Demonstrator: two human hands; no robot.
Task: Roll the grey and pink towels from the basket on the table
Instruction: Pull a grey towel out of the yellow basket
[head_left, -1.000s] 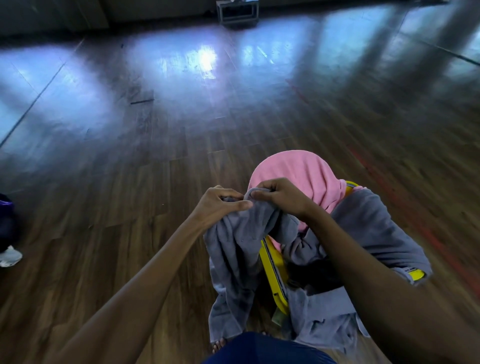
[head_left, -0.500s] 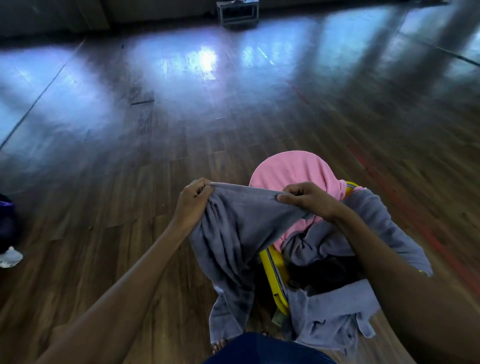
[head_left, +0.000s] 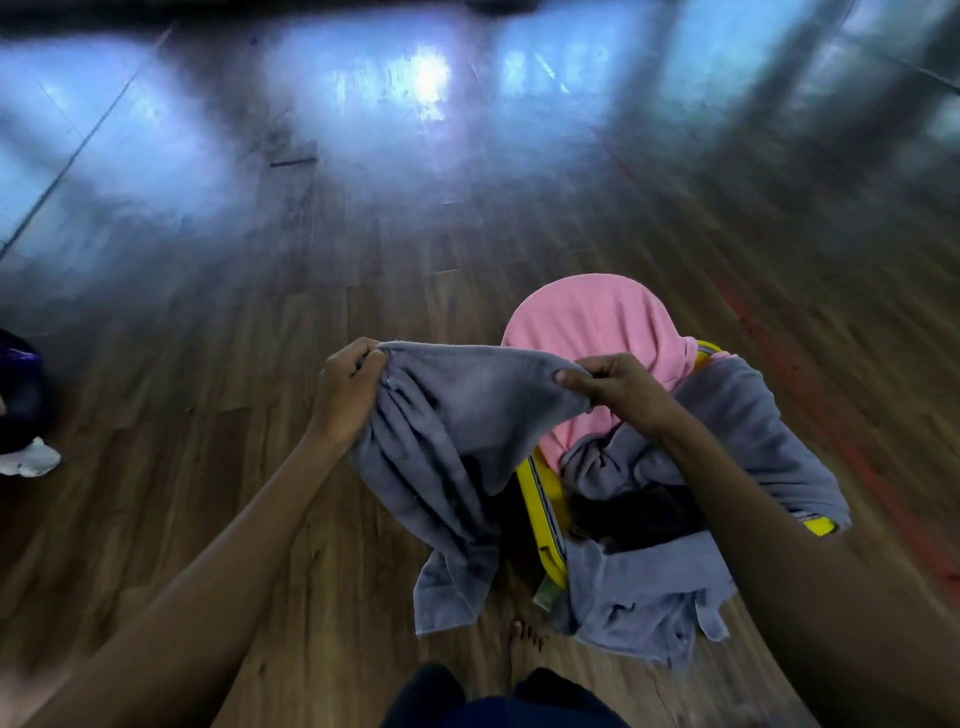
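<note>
While its fingers curl tight around a bunched corner of the grey towel (head_left: 457, 431), the left hand (head_left: 345, 395) holds that corner up in the air, knuckles turned outward. Across from it, the right hand (head_left: 618, 389) pinches the same upper edge between thumb and bent fingers, so the hem runs nearly straight between the two hands. Below them the towel hangs in loose folds, and its lower end drops in front of the basket's near left side.

Just behind the right hand, the pink towel (head_left: 597, 322) lies draped over the far end of the yellow basket (head_left: 540, 499), its lower part hidden by the raised grey edge. More grey cloth (head_left: 753, 415) spills over the basket's right rim and near end, and a dark cloth (head_left: 639, 514) sits inside, under the right forearm. The basket stands on a wooden floor (head_left: 260, 467), with a bare foot (head_left: 524, 644) close to its near end.
</note>
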